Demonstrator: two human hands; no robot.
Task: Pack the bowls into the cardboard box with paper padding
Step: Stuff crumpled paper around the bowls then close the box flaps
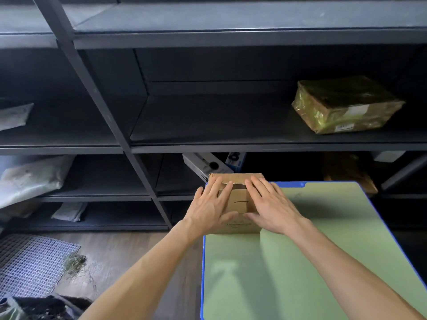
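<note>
A small brown cardboard box (238, 202) stands at the far left corner of the green table top (312, 250), its top flaps folded down. My left hand (212, 204) lies flat on the left flap with straight fingers. My right hand (270, 204) lies flat on the right flap the same way. The seam between the flaps shows between my hands. No bowls or paper padding are visible; the box's inside is hidden.
Dark metal shelving (138, 144) rises right behind the table. A tape-wrapped parcel (346, 105) sits on a shelf at the upper right. White boxes (205, 165) lie on the shelf behind the box. Plastic bags (30, 179) fill the left shelves. A wire mesh (30, 264) lies on the floor.
</note>
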